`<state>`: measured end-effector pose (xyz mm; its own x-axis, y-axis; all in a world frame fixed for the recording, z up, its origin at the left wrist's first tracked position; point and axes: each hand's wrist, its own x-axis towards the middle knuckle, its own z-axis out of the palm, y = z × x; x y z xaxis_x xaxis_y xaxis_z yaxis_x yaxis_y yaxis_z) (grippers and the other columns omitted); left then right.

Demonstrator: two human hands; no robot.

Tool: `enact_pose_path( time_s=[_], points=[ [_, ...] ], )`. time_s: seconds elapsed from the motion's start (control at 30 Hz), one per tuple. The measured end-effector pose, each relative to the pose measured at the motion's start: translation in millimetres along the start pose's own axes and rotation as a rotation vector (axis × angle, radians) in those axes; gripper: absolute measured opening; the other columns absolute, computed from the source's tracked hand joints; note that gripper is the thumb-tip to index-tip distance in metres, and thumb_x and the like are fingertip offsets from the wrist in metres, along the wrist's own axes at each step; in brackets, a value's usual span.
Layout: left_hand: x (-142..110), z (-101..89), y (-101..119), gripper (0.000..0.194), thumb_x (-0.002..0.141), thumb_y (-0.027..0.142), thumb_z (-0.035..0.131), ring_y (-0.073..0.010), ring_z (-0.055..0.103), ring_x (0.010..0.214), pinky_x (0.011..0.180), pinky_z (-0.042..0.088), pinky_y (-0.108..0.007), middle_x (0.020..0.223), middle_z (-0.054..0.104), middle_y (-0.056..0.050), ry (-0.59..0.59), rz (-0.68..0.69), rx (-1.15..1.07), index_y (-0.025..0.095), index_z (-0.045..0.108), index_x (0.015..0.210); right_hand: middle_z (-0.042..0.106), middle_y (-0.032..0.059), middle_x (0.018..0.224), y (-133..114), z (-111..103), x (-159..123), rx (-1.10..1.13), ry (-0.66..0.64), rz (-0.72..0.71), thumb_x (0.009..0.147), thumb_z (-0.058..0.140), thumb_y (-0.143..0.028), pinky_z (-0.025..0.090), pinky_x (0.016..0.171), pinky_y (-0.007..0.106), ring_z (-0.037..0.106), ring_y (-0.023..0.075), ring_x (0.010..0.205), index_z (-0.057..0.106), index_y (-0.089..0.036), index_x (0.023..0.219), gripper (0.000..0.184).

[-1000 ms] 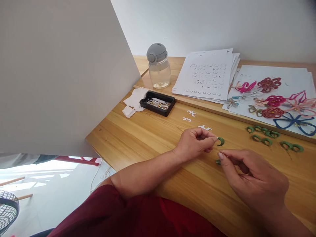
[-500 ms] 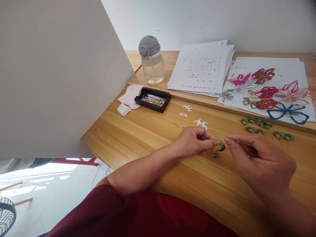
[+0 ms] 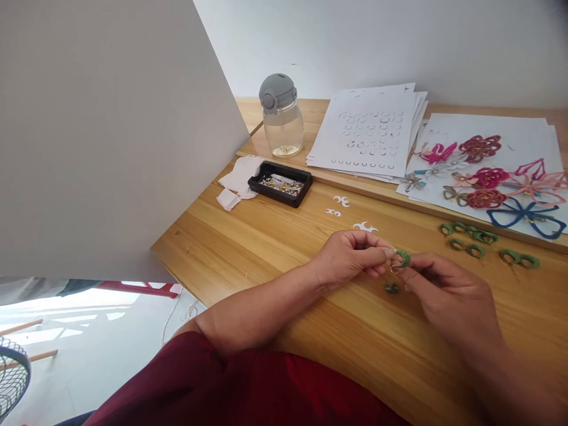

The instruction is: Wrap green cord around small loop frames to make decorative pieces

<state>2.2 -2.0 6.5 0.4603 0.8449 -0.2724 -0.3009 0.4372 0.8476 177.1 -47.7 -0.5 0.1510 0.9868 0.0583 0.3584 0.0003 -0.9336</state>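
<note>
On my view, the left hand (image 3: 352, 258) has its fingers clamped on the green crescent (image 3: 403, 258), held just above the surface (image 3: 284, 248). The right hand (image 3: 452, 293) has its fingertips at the crescent's other side; I cannot tell whether they are pinched together.

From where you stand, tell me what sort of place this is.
Probably a small craft workspace: a wooden desk holds a black tray of beads, coloured flower ornaments lie on paper, and the left hand holds a green crescent piece.
</note>
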Motion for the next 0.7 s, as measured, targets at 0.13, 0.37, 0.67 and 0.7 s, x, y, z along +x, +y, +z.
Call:
enact_pose_path(
  time_s=[0.13,0.37,0.67,0.7],
  points=[
    [3.2,1.6,-2.0,0.052,0.061,0.053,0.093,-0.0067,0.055,0.055,0.057,0.045,-0.022,0.062,0.063,0.002,0.119,0.057,-0.03,0.012,0.068,0.082,0.078,-0.0003,0.08,-1.1,8.1,-15.9,-0.187,-0.009,-0.106,0.088,0.074,-0.044,0.053,0.063,0.031,0.068,0.017,0.066,0.08,-0.029,0.088,0.017],
    [4.9,-0.8,-0.6,0.048,0.062,0.049,0.092,-0.0067,0.053,0.054,0.055,0.043,-0.022,0.06,0.061,0.003,0.134,0.088,0.066,0.013,0.067,0.079,0.072,-0.0005,0.076,-14.8,4.3,-26.4,-0.461,0.071,-0.433,0.096,0.066,-0.033,0.048,0.066,0.032,0.065,0.016,0.066,0.074,-0.027,0.093,0.01],
    [-0.4,-0.9,0.9,0.038,0.068,0.042,0.09,-0.0049,0.05,0.052,0.054,0.04,-0.02,0.058,0.06,0.005,0.05,0.021,0.186,0.013,0.067,0.079,0.068,0.0008,0.075,-18.3,-8.4,-18.4,-0.454,0.203,-0.415,0.095,0.071,-0.035,0.046,0.062,0.034,0.06,0.0167,0.063,0.076,-0.027,0.098,0.01],
    [-0.9,-1.1,1.1,0.038,0.068,0.042,0.09,-0.0049,0.05,0.052,0.053,0.04,-0.02,0.058,0.06,0.005,0.035,0.013,0.19,0.013,0.067,0.079,0.067,0.0011,0.074,-17.9,-9.3,-17.7,-0.454,0.213,-0.389,0.095,0.071,-0.037,0.045,0.061,0.035,0.059,0.0167,0.062,0.077,-0.027,0.099,0.012]
  ],
)
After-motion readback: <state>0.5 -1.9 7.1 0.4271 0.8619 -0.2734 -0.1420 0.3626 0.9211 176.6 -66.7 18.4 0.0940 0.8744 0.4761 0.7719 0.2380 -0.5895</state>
